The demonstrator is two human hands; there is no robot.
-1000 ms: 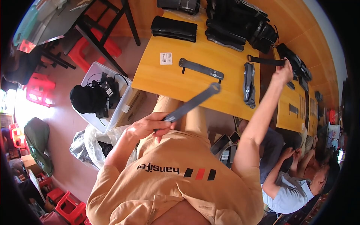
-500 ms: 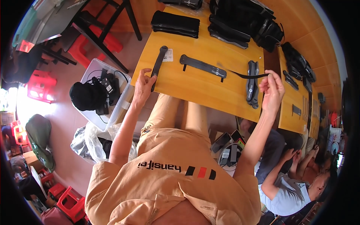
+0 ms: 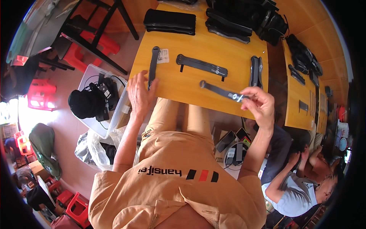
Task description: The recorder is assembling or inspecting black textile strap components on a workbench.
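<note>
My right hand [image 3: 262, 107], near the table's front edge at the right, pinches one end of a dark grey strap [image 3: 219, 90]. That strap has a rounded far end and slants over the tabletop toward the left. At the left edge of the table, my left hand [image 3: 139, 94] has its fingers apart beside the lower end of another grey strap [image 3: 153, 63], which lies lengthwise. A wider grey strap [image 3: 202, 65] with short black tabs lies in the middle. Further right rests a small bundle of grey straps [image 3: 256, 72].
Stacked black straps [image 3: 169, 21] and more black bundles [image 3: 228, 24] occupy the table's far side. A white label [image 3: 163, 56] lies by the left strap. Left of the table stands a clear plastic bin [image 3: 121, 100] with black gear. A person [image 3: 293, 191] sits at the right.
My right hand has come down and left with the strap, whose face now shows. My left hand has shifted slightly down and left, its fingers more spread beside the left strap.
</note>
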